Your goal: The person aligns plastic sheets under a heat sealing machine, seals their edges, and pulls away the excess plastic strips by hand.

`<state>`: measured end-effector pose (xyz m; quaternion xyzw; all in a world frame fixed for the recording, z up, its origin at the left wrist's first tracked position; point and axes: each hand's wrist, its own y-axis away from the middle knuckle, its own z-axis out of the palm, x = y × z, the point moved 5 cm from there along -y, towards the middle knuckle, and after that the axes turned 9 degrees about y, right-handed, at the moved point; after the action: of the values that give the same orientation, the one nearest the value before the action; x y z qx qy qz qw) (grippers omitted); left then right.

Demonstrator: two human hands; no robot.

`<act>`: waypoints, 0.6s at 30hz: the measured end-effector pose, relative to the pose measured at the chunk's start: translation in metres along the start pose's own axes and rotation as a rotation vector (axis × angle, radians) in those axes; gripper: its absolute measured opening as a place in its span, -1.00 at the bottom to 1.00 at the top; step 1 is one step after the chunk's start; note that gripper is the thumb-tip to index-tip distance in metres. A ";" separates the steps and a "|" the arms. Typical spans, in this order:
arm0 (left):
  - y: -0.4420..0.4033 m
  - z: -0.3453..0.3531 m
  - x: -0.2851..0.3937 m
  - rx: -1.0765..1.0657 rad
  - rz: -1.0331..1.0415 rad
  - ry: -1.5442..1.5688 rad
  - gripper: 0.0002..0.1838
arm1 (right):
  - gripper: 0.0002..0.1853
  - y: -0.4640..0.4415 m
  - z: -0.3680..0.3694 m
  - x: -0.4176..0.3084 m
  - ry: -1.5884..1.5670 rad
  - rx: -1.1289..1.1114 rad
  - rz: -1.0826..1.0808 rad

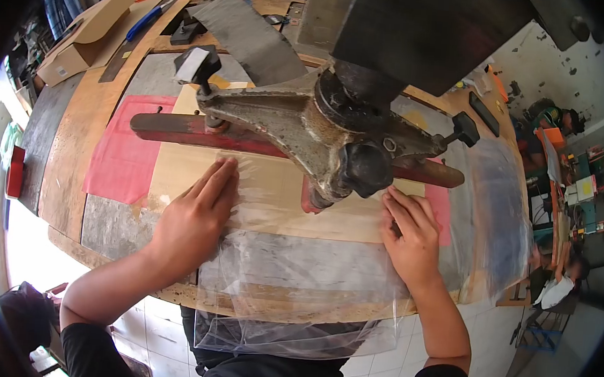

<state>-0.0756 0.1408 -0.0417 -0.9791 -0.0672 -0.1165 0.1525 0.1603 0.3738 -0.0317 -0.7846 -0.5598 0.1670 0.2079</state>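
My left hand lies on the left part of a clear plastic sheet, its fingers stretched forward near the red bar. On the right, my right hand rests at the sheet's other side, fingers extended and slightly bent, fingertips beside the bar. The sheet covers part of a tan board and hangs over the table's front edge. A long red bar lies across the board under a metal clamp arm with black knobs. Pink pieces show at both ends of the board.
A dark machine head hangs above the clamp. At the back left lie a cardboard box, a blue cutter and a grey sheet. More clear plastic lies at the right. Other people are at the far right.
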 end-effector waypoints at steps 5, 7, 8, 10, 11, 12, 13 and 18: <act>-0.002 0.000 0.000 0.010 -0.017 -0.007 -0.41 | -0.49 -0.001 0.000 0.002 -0.009 0.012 0.003; -0.002 -0.001 0.000 0.011 -0.011 -0.015 -0.42 | -0.49 -0.001 0.001 0.002 -0.011 0.015 0.003; -0.002 -0.001 0.001 0.012 -0.008 -0.023 -0.43 | -0.49 -0.001 0.000 0.001 -0.004 0.016 -0.002; -0.002 -0.001 0.001 0.013 -0.012 -0.013 -0.44 | -0.49 -0.001 0.001 0.001 0.003 0.016 -0.006; -0.002 -0.001 0.001 0.015 -0.017 -0.005 -0.44 | -0.50 -0.001 0.001 0.001 0.003 0.013 -0.009; -0.002 -0.001 0.001 0.015 -0.015 -0.004 -0.44 | -0.51 -0.001 0.001 0.001 0.003 0.010 -0.013; -0.002 -0.002 0.001 0.014 -0.023 0.003 -0.45 | -0.51 -0.001 0.001 0.001 0.005 0.010 -0.012; -0.005 -0.005 0.004 0.050 -0.029 0.008 -0.50 | -0.56 -0.001 0.000 0.000 -0.002 0.030 -0.022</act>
<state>-0.0739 0.1438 -0.0346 -0.9734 -0.0836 -0.1210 0.1754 0.1592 0.3740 -0.0308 -0.7751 -0.5660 0.1738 0.2207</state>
